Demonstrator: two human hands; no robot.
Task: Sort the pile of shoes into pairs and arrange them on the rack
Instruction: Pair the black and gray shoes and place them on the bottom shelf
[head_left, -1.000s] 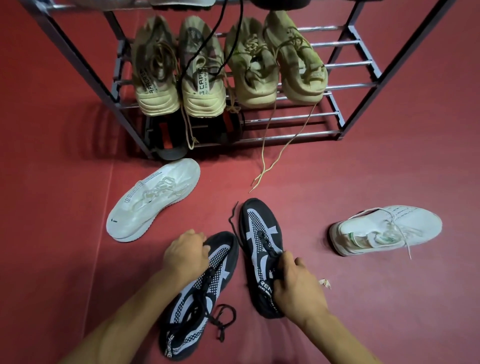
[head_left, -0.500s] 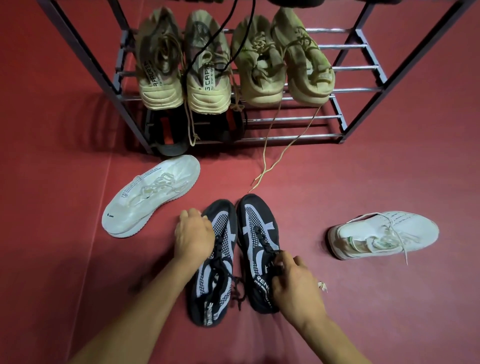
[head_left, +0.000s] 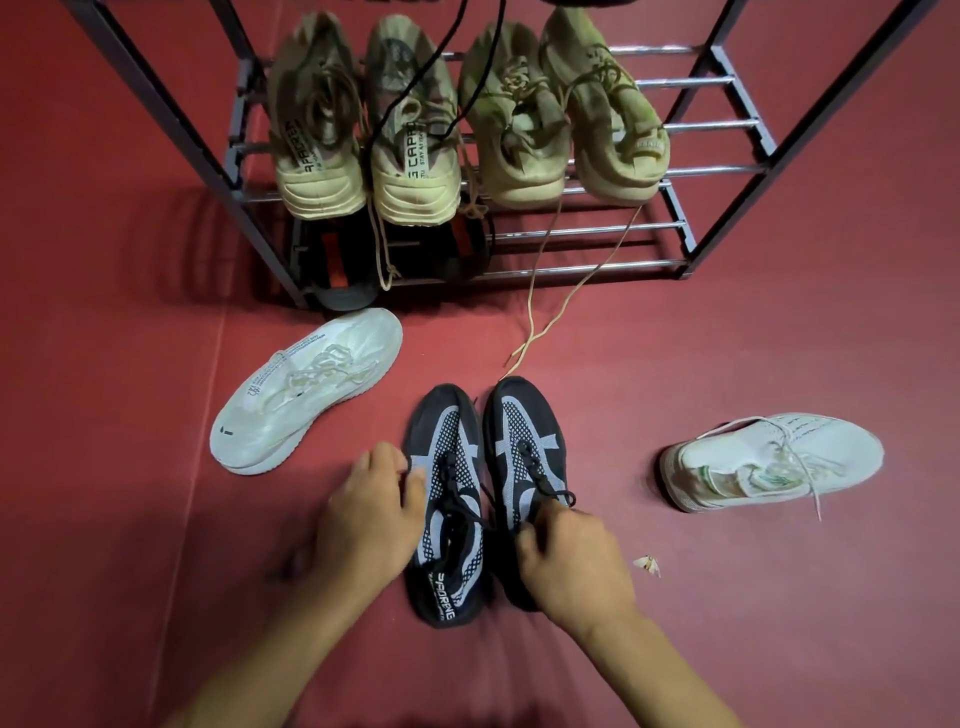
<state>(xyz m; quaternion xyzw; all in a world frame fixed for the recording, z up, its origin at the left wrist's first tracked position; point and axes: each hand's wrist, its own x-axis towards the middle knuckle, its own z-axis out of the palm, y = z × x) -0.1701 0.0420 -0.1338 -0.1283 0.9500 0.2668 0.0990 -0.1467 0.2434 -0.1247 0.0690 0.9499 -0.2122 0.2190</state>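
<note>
Fingers (head_left: 410, 486) of the left hand (head_left: 366, 519) curl against the outer side of the left black mesh sneaker with grey-white panels (head_left: 447, 499), thumb hidden, so a full grip cannot be confirmed. Fingers (head_left: 540, 535) of the right hand (head_left: 574, 564) curl into the collar of the matching right black mesh sneaker (head_left: 522, 462), gripping it near the laces. Both sneakers lie side by side and touching on the red mat floor (head_left: 779, 338), long axes parallel, toes toward the dark metal rack with chrome bars (head_left: 670, 226), heels toward the person. One white knit sneaker (head_left: 306, 387) lies on its side to the left, toe up-right; another white sneaker with green lining (head_left: 774, 460) sits upright to the right, toe pointing right. Four beige knit sneakers (head_left: 465, 119) rest on the rack, heels outward, beige laces (head_left: 540, 312) trailing onto the floor.
</note>
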